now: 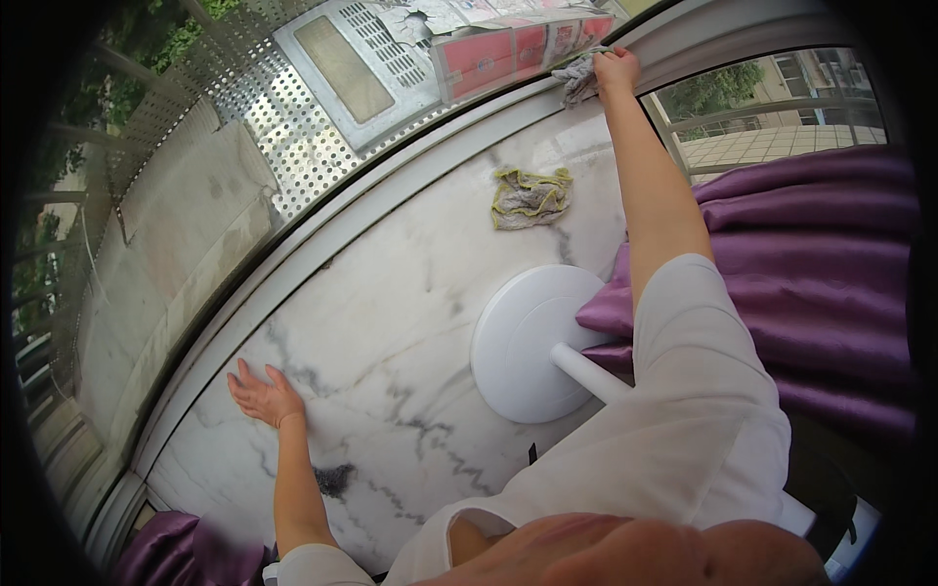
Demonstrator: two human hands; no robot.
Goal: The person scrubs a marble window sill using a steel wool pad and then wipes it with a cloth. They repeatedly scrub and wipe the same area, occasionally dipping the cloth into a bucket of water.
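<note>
My right hand (pixel 618 71) grips a crumpled grey cloth (pixel 579 79) at the far right end of the window track (pixel 410 176), with the arm stretched out. My left hand (pixel 265 394) is at the left, fingers spread and holding nothing, over the marble windowsill (pixel 381 315) near the track; it seems to rest on the stone. A second cloth (pixel 531 199), grey with yellow-green edging, lies crumpled on the sill below my right hand.
A white round base with a post (pixel 538 344) stands on the sill, partly behind my right arm. Purple curtains hang at the right (pixel 813 271) and lower left (pixel 157 549). Beyond the track are a perforated metal sheet (pixel 293 139), a metal panel (pixel 359 73) and a red-and-white printed sheet (pixel 506 58).
</note>
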